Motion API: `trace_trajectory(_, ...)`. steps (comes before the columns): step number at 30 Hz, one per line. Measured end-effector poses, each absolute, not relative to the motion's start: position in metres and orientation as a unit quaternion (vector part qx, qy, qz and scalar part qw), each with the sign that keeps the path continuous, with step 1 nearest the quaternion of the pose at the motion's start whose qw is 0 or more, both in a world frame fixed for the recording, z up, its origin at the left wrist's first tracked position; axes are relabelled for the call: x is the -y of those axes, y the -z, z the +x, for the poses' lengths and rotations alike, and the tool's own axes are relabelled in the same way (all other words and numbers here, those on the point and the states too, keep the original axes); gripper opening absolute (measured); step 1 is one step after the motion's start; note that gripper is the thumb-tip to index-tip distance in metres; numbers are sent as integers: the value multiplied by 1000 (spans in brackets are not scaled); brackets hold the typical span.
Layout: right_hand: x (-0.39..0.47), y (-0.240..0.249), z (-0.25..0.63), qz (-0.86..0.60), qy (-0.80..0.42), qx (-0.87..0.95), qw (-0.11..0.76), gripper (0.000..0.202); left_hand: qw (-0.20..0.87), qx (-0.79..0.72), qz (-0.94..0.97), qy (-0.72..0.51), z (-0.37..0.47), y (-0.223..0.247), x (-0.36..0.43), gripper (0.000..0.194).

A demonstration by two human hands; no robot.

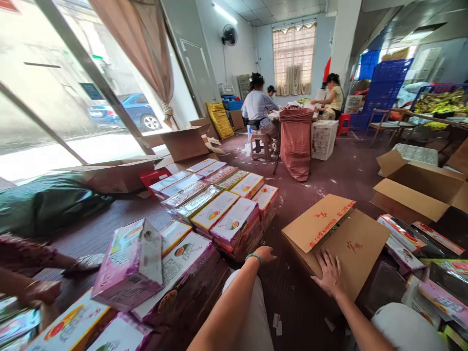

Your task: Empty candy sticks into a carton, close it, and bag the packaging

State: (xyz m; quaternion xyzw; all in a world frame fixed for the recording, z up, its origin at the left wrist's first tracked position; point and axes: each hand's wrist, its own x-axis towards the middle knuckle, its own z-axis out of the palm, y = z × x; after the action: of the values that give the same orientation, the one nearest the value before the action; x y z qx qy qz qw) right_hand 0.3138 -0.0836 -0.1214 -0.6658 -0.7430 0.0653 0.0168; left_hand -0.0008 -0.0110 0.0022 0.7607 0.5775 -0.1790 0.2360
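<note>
Near, at 5 o'clock: right hand (330,274) flat and spread on the closed flap of the cardboard carton (338,239), gripping nothing, pressing it shut. At 6 o'clock: left hand (263,254), bead bracelet on the wrist, loosely curled and empty, reaching toward the stacked gift boxes (234,222) just beside it. Step in hand, by the look of it: steadying the carton on the floor while going for a box. Next move likely calls for closing fingers round a top box's edge and lifting clear of the pile. Further, at 10 o'clock: pink box (129,263) tilted on another stack. Far, at 12 o'clock: seated people at a covered tabletop (296,114).
</note>
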Motion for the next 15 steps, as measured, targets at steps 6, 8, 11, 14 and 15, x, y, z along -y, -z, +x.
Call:
trace_trajectory(6, 76, 167, 338, -648, 45, 759, 37, 89, 274, -597, 737, 160, 8, 8, 7, 51)
trace_trajectory(8, 72, 176, 344, -638, 69, 764, 61, 90, 287, -602, 729, 155, 8, 12, 2, 56)
trace_trajectory(11, 72, 181, 346, -624, 92, 768, 108, 91, 294, -601, 726, 157, 9, 16, -1, 60)
trace_trajectory(14, 74, 181, 345, -629, 97, 760, 134, 95, 290, -595, 731, 163, 9, 16, 0, 63)
trace_trajectory(15, 74, 181, 344, -633, 97, 757, 135, 96, 288, -594, 733, 165, 9, 16, 0, 63)
